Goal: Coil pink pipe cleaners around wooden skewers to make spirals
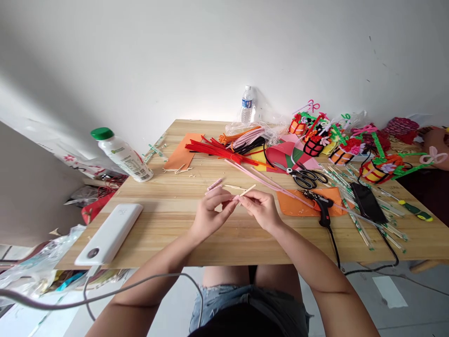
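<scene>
Over the middle of the wooden table (168, 234), my left hand (209, 213) and my right hand (260, 207) meet, fingers pinched. Between them they hold a thin wooden stick (247, 190) with a pink pipe cleaner (270, 183) at its near end; the pink strand trails off to the right and back. My left fingertips pinch the stick's near end, my right fingers grip it just beside them. A short pink coiled piece (214, 184) lies on the table just behind my hands.
A white power bank (110, 232) lies near left with a cable. A green-capped bottle (121, 154) lies back left. Red, black and orange pipe cleaners (224, 150), scissors (307, 176), a glue gun (321, 203), a phone (368, 202) and small craft baskets (315, 140) crowd the right.
</scene>
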The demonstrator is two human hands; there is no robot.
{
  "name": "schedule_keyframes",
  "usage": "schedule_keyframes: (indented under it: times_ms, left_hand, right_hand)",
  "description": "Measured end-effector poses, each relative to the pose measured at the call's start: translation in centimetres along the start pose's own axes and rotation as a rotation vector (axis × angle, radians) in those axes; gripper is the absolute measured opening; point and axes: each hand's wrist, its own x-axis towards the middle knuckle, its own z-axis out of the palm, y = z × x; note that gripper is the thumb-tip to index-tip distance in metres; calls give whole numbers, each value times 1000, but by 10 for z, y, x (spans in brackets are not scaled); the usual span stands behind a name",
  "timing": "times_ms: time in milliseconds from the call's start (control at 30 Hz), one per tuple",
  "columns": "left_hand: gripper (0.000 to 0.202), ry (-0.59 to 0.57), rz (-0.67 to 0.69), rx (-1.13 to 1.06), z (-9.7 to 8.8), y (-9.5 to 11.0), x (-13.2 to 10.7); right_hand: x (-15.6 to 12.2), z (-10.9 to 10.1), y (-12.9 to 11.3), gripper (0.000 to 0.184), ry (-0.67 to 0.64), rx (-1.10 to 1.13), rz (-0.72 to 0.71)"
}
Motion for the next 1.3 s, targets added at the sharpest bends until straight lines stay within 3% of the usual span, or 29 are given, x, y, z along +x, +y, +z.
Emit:
schedule_keyframes:
  times_ms: [100,167,233,333,433,600,767,900,1000,1100,1200,1300]
  left_hand:
    - [36,-257,-477,-505,-3,4,5]
    - [43,-368,-729,-788,-4,5,6]
    - [38,-373,-877,-921,-3,6,7]
    - [31,-300,-935,-912,-3,6,8]
    - [33,-270,-803,-742,-4,7,8]
    - [37,-288,-242,-188,-6,10,9]
    - [22,-150,159,185,-2,2,4]
    - [15,-47,297,380,4,-8,-2]
    - [14,2,285,400,5,-7,-3]
    - [18,-64,99,171,2,-1,1]
    - [36,-257,-300,-298,-3,2,5]
    - [43,-329,-689,-727,-6,2,8]
  right_hand:
    - [1,-3,1,26,-40,-1,-42]
    - [2,-3,2,25,-57,-12,-78]
    - [2,-3,3,22,-57,-31,-111]
    - [3,-2,3,19,-87,11,-97]
    - [3,-2,3,20,-120,78,-45]
    - [5,-2,7,24,-68,52,0]
    - [2,0,8,25,-21,44,50]
    - [0,3,9,28,-4,86,108]
    - [0,5,10,28,11,98,102]
    - [-1,3,8,26,0,68,54]
    - [-1,0,4,22,-52,43,-19]
    - [-1,-2,1,17,-129,48,-117]
